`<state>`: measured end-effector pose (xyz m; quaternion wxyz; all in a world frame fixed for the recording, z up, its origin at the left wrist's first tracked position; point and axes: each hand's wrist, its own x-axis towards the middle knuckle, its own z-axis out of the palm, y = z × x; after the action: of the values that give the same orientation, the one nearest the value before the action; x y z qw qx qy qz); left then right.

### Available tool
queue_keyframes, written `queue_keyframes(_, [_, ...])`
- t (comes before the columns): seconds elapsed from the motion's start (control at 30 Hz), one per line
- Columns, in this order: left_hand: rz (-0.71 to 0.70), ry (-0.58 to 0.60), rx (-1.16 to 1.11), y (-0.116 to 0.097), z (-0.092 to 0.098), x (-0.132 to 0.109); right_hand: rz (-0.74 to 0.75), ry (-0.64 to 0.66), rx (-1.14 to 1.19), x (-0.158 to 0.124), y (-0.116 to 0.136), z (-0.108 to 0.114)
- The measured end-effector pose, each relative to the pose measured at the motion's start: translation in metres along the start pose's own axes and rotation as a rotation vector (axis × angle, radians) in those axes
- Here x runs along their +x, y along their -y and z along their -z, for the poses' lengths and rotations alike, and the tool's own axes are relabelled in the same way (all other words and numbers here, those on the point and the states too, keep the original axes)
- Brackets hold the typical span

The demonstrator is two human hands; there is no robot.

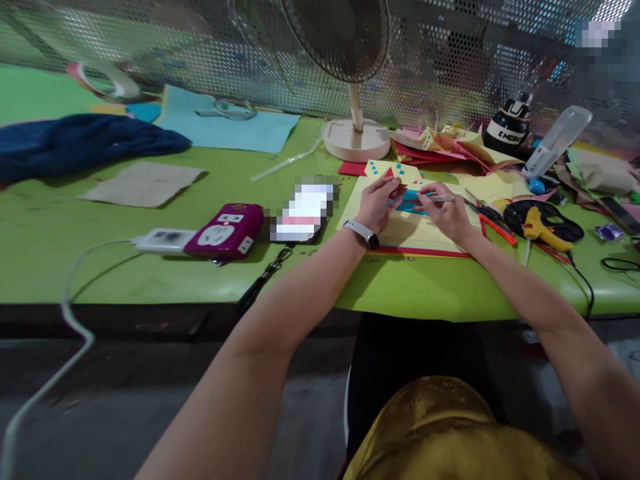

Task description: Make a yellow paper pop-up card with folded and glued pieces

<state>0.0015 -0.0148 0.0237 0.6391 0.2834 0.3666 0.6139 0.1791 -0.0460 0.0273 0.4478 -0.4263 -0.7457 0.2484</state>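
I am pinching a small blue paper piece (pixel 411 199) with my left hand (pixel 376 205), that grip pressing on its left end. The piece is hovering just above a pale yellow paper sheet (pixel 415 233) lying on the green bench (pixel 100 260). My right hand (pixel 450 215) is pinching a slim silvery stick-like tool (pixel 443 198) in its grip. The tool's tip is meeting the blue piece, and I cannot tell what kind of tool it is. My fingers are covering much of the blue piece, so its shape is hard to make out. Near on the right a yellow glue gun (pixel 543 227) is lying. To the left a flat object (pixel 303 213) is showing only as a blur beside a purple power strip (pixel 225 231). Farther off, the top edge is cutting off the head of a white standing fan (pixel 356 139).
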Motion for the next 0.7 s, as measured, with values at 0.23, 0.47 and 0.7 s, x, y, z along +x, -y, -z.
queue_keyframes(0.23, [-0.051, 0.043, 0.016, 0.002, -0.004, -0.005, 0.000, -0.147, 0.238, 0.013, 0.015, 0.028])
queue_keyframes(0.47, [-0.020, 0.156, 0.043, 0.002, -0.007, -0.019, -0.015, -0.189, 0.239, 0.018, 0.011, 0.038])
queue_keyframes(0.7, [-0.028, 0.157, 0.053, 0.001, -0.007, -0.019, 0.007, -0.197, 0.212, 0.020, 0.005, 0.039])
